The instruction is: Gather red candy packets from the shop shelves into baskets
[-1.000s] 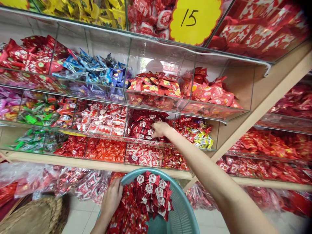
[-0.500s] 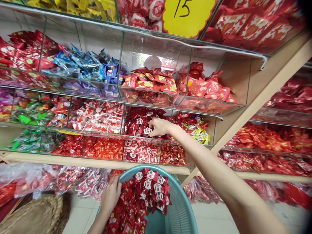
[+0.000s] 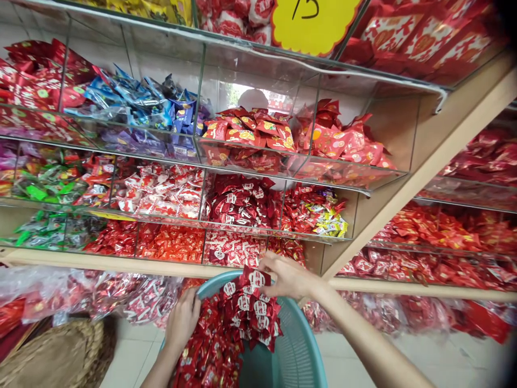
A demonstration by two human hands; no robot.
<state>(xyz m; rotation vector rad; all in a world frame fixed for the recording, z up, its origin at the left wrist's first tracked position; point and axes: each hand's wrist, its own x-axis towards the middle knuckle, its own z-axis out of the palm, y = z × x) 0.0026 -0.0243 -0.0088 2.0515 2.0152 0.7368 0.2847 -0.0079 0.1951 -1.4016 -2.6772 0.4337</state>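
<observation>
My right hand (image 3: 285, 277) is over the far rim of a teal plastic basket (image 3: 309, 345), its thumb and fingers pinching a dark red candy packet (image 3: 257, 279) with a white label. Right below it lies a heap of the same labelled packets (image 3: 250, 315) in the basket. Smaller shiny red candies (image 3: 210, 350) fill the basket's left side. My left hand (image 3: 183, 318) is closed over the basket's left rim, fingers curled on the edge. Beyond, on the shelf, the bin of dark red packets (image 3: 242, 205) holds more of the labelled kind.
Clear-fronted shelf bins hold red-and-white candies (image 3: 161, 191), orange-printed red packets (image 3: 248, 132) and blue packets (image 3: 129, 99). A wooden shelf edge (image 3: 161, 264) runs behind the basket. Bagged candies (image 3: 149, 299) lie below it. A woven basket (image 3: 52, 355) stands at lower left.
My right hand has drawn back and down from the shelf bin of dark red packets to above the basket, carrying one packet. My left hand stays on the rim.
</observation>
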